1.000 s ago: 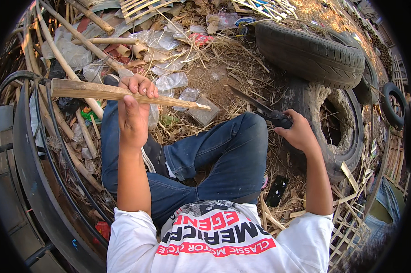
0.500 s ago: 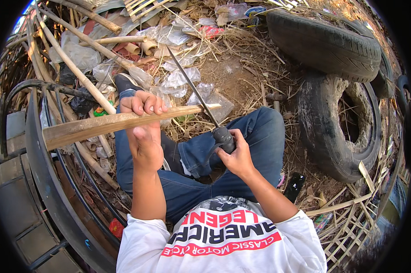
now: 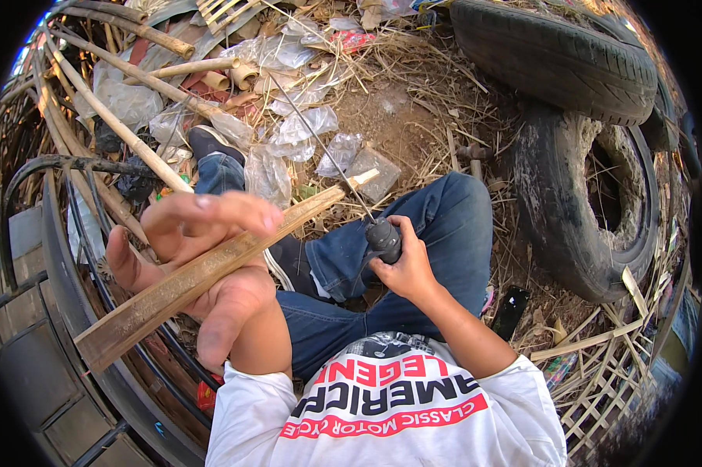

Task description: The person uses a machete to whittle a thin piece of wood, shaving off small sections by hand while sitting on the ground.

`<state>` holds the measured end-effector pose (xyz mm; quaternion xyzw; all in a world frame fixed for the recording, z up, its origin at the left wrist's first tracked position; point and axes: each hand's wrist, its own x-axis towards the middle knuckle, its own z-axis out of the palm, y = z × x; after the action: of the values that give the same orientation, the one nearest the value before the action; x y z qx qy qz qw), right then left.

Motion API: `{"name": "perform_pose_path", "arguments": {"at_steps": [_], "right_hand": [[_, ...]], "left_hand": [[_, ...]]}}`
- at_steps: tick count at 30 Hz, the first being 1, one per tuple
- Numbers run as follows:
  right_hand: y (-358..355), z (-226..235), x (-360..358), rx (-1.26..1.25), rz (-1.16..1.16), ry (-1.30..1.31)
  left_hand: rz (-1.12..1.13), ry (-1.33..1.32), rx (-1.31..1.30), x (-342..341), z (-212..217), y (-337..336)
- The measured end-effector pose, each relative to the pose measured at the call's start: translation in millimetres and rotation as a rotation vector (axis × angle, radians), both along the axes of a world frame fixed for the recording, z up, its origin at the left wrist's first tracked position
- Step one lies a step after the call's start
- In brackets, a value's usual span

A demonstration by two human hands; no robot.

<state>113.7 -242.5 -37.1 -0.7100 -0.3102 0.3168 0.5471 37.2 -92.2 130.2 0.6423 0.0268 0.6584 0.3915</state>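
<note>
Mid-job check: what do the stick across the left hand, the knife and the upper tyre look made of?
Stick: bamboo or wood, seemingly unfinished; tan with lengthwise grain.
Knife blade: probably steel, being thin and straight; its handle is dull black, plastic or rubber, can't tell.
Upper tyre: likely rubber, matte black, with grooved tread.

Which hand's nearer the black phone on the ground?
Right. The right hand, gripping the knife, is left of the phone, not touching it. The left hand, with the wooden strip across its palm, is farther left.
</note>
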Motion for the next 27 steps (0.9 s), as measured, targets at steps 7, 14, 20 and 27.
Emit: {"name": "perform_pose_path", "arguments": {"at_steps": [7, 14, 20, 27], "right_hand": [[1, 7, 4, 0.076, -0.020, 0.052], [16, 26, 1, 0.159, -0.010, -0.007], [16, -8, 10, -0.036, -0.001, 0.027], [16, 20, 8, -0.038, 0.034, 0.044]], "left_hand": [[-0.183, -0.118, -0.289, 3, -6, -18], [0.027, -0.096, -0.284, 16, 1, -17], [0.092, -0.133, -0.322, 18, 2, -14], [0.156, -0.147, -0.325, 32, 5, -21]]}}
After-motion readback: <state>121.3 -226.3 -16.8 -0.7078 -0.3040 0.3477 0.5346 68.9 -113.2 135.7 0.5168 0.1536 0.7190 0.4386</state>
